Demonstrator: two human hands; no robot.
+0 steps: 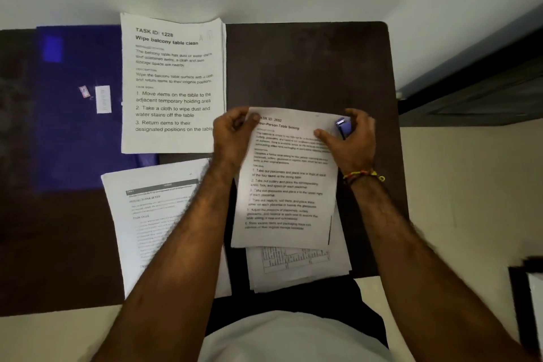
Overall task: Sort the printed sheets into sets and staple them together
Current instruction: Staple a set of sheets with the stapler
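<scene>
Dark brown tabletop (308, 67) against a pale wall, floor visible past its right edge.

Held above the near right part of the tabletop: a set of printed sheets (285, 179), long axis running from the person toward the wall, top edge farthest away. Left hand (232, 135) pinching the top left corner, thumb on the face of the page. Right hand (349, 138) at the top right corner, fingers curled round a small blue stapler (342, 128), thumb laid on the paper. Stapler mouth apparently right at that corner, though blur hides whether the sheets sit between its jaws. Likely step: stapling this set at the top right corner, with the right hand on the spot and the left only steadying.

Under the held set, near the front edge: more loose sheets (296, 267), fanned. Toward the far left: a stack headed "Wipe balcony table clean" (173, 82), partly over a blue folder (76, 109). Near the front left: another printed stack (152, 220), tilted.
</scene>
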